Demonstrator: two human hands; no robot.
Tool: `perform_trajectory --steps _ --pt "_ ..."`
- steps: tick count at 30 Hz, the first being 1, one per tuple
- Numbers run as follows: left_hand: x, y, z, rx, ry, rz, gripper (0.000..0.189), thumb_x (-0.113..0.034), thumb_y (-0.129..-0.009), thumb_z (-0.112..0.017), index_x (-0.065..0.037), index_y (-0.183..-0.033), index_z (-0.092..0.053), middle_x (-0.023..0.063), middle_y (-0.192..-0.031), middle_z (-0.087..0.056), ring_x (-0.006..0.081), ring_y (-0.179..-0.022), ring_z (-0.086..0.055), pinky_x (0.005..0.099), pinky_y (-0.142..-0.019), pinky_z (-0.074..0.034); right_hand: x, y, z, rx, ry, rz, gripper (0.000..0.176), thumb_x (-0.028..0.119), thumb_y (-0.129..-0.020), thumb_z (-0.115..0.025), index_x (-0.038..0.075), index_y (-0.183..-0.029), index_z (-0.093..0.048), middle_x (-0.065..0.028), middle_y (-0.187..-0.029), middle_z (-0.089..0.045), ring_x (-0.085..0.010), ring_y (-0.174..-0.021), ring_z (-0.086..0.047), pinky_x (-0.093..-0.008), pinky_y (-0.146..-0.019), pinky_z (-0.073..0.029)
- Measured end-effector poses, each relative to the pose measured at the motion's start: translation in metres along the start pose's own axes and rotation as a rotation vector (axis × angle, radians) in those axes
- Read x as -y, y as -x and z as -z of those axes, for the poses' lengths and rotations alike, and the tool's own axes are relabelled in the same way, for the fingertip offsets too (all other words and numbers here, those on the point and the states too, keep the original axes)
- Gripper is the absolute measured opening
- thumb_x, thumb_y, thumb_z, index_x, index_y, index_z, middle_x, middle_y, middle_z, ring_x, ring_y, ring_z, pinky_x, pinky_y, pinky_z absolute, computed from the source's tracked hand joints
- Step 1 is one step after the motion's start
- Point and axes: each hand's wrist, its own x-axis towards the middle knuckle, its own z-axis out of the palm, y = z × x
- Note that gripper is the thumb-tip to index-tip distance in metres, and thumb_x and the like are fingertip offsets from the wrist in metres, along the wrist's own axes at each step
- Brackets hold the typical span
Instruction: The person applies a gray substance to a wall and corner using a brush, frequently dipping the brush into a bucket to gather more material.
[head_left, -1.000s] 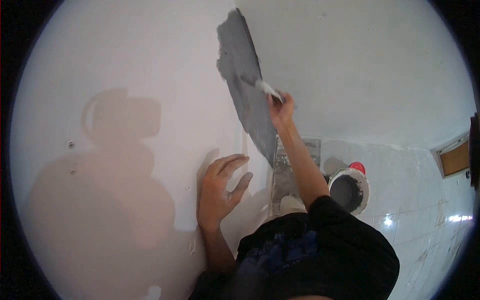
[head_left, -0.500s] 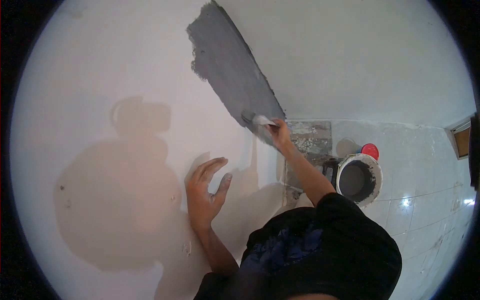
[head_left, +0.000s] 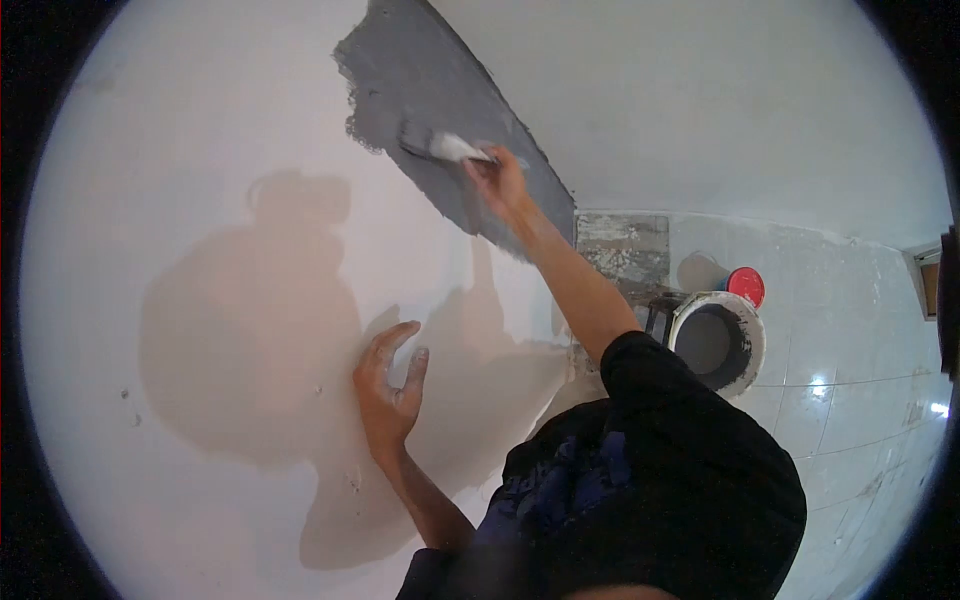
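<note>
My right hand (head_left: pixel 500 183) grips a brush (head_left: pixel 455 147) by its handle, with the pale part toward the wall and the dark bristles on the left. The bristles are at the left part of a grey painted patch (head_left: pixel 430 75) on the white wall (head_left: pixel 230 120). Motion blurs the brush somewhat. Lower down, my left hand (head_left: pixel 388 390) is held near the wall with fingers curved and thumb apart, and nothing is in it.
A white bucket (head_left: pixel 757 345) of grey paint stands on the tiled floor (head_left: pixel 840 320) at right. Beside it are a red round object (head_left: pixel 746 287) and a stained board (head_left: pixel 625 245). A dark-edged frame (head_left: pixel 930 285) is at far right.
My right hand has moved up and left with the brush, from the lower end of the grey patch. My left hand appears slightly lower and further left. The view has shifted a little.
</note>
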Motion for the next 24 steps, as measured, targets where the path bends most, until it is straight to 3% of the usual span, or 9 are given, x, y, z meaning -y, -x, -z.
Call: perform_trajectory --steps 2,6,9,13,14,16,19,22,24 --pt "-0.001 0.004 -0.001 0.009 -0.045 0.038 0.025 -0.005 -0.081 -0.066 -0.003 -0.106 -0.066 0.0148 -0.108 -0.067 0.0311 -0.102 -0.063 0.0381 -0.091 -0.047 -0.008 0.008 0.059 -0.032 0.019 -0.010 0.026 0.016 -0.094 -0.049 -0.006 -0.108 -0.053 -0.0189 -0.106 -0.057 -0.0289 -0.105 -0.059 -0.0373 -0.093 -0.053" --pt "-0.009 0.008 -0.019 0.047 -0.017 0.087 0.025 -0.005 -0.081 -0.067 -0.003 -0.105 -0.066 0.0148 -0.107 -0.067 0.0311 -0.102 -0.063 0.0373 -0.091 -0.047 0.003 0.047 0.160 -0.257 0.217 -0.067 0.027 0.015 -0.092 -0.054 -0.005 -0.109 -0.055 -0.0170 -0.108 -0.057 -0.0297 -0.101 -0.061 -0.0338 -0.093 -0.054" --pt "-0.021 0.004 -0.060 0.176 0.089 0.038 0.026 -0.006 -0.081 -0.068 -0.002 -0.107 -0.066 0.0151 -0.106 -0.067 0.0305 -0.101 -0.064 0.0368 -0.091 -0.048 0.038 0.078 0.180 -0.365 0.369 -0.022 0.026 0.013 -0.092 -0.054 -0.006 -0.109 -0.056 -0.0169 -0.109 -0.058 -0.0277 -0.102 -0.061 -0.0327 -0.091 -0.055" --pt "-0.027 0.010 -0.162 0.467 0.428 -0.010 0.028 -0.007 -0.083 -0.067 -0.001 -0.110 -0.064 0.0151 -0.109 -0.067 0.0264 -0.100 -0.064 0.0354 -0.090 -0.048 0.132 0.165 0.132 -0.308 0.607 0.105 0.024 0.012 -0.092 -0.055 -0.005 -0.108 -0.059 -0.0145 -0.103 -0.062 -0.0236 -0.097 -0.064 -0.0290 -0.084 -0.056" --pt "-0.027 0.015 -0.193 0.573 0.493 0.007 0.029 -0.006 -0.084 -0.065 -0.001 -0.113 -0.064 0.0146 -0.109 -0.067 0.0243 -0.103 -0.063 0.0349 -0.092 -0.047 0.158 0.192 0.122 -0.350 0.777 0.111 0.022 0.012 -0.092 -0.055 -0.004 -0.105 -0.062 -0.0127 -0.099 -0.065 -0.0221 -0.094 -0.065 -0.0276 -0.081 -0.055" --pt "-0.017 0.035 -0.259 0.695 0.668 0.044 0.038 -0.018 -0.088 -0.065 -0.002 -0.121 -0.059 0.0160 -0.108 -0.066 0.0251 -0.094 -0.064 0.0356 -0.087 -0.049 0.203 0.246 0.118 -0.422 1.094 0.126 0.019 0.011 -0.092 -0.057 -0.001 -0.103 -0.067 -0.0111 -0.096 -0.069 -0.0206 -0.092 -0.067 -0.0273 -0.079 -0.053" --pt "-0.012 0.069 -0.337 0.943 0.849 0.348 0.047 -0.016 -0.092 -0.061 -0.004 -0.135 -0.047 0.0134 -0.119 -0.062 0.0240 -0.109 -0.059 0.0376 -0.095 -0.046 0.253 0.328 0.135 -0.480 1.517 0.178 0.017 0.011 -0.090 -0.060 0.003 -0.102 -0.070 -0.0130 -0.099 -0.071 -0.0222 -0.096 -0.067 -0.0315 -0.081 -0.052" --pt "0.000 0.100 -0.408 1.080 0.738 0.357 0.058 -0.024 -0.092 -0.062 -0.005 -0.141 -0.038 0.0147 -0.126 -0.055 0.0255 -0.118 -0.053 0.0381 -0.099 -0.043 0.279 0.402 0.161 -0.463 1.901 0.197 0.019 0.007 -0.086 -0.062 0.005 -0.103 -0.070 -0.0174 -0.104 -0.069 -0.0277 -0.100 -0.066 -0.0371 -0.084 -0.051" --pt "-0.013 0.115 -0.432 1.126 0.648 0.518 0.069 -0.032 -0.091 -0.063 -0.005 -0.145 -0.031 0.0163 -0.138 -0.046 0.0267 -0.127 -0.045 0.0387 -0.102 -0.040 0.278 0.437 0.206 -0.380 2.126 0.128 0.023 0.003 -0.082 -0.062 0.005 -0.104 -0.069 -0.0201 -0.108 -0.067 -0.0323 -0.100 -0.065 -0.0402 -0.088 -0.051"
